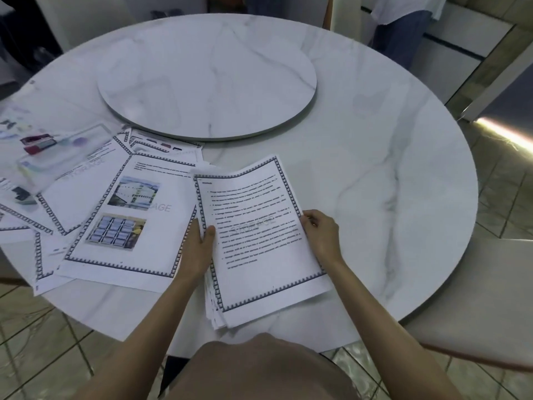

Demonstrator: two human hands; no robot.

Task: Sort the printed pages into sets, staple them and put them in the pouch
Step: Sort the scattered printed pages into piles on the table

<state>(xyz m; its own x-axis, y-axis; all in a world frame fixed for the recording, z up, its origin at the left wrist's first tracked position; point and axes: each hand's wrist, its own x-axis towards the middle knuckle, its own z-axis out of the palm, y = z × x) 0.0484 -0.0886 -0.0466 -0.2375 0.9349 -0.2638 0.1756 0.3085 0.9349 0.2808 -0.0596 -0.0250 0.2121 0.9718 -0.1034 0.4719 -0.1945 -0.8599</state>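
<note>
We've got soft, even light, a warm glare strip [506, 133] at right, blur smearing the papers [54, 157] far left, wide-angle bending round the edges.

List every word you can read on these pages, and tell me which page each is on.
"STORAGE": grey watermark on the far-left page.
"AGE": end of a watermark on the page with two photos.
"STORAGE": faint watermark on the held stack.
Body text everywhere: too blurred to read.
</note>
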